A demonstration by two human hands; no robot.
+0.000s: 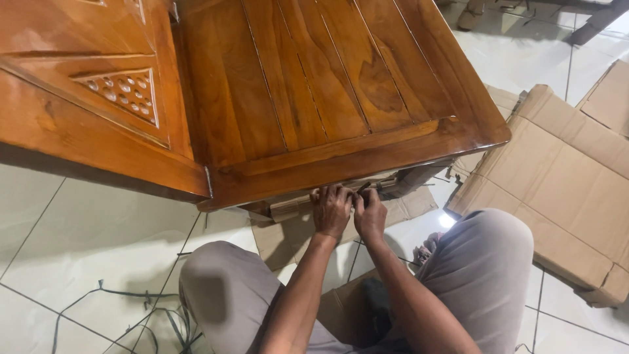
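The person squats on the tile floor (78, 236) with the left hand (332, 210) and right hand (370, 215) side by side, fingers curled on something small and dark under the edge of the brown wooden table (327, 85), so steady, careful fingers seem needed next.

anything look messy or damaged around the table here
Some mess, no clear damage. Flattened cardboard lies spread over the tiled floor to the right, and loose dark straps trail at lower left. The wooden table looks intact. Both hands, left and right, work at its underside edge; what they grip is hidden.
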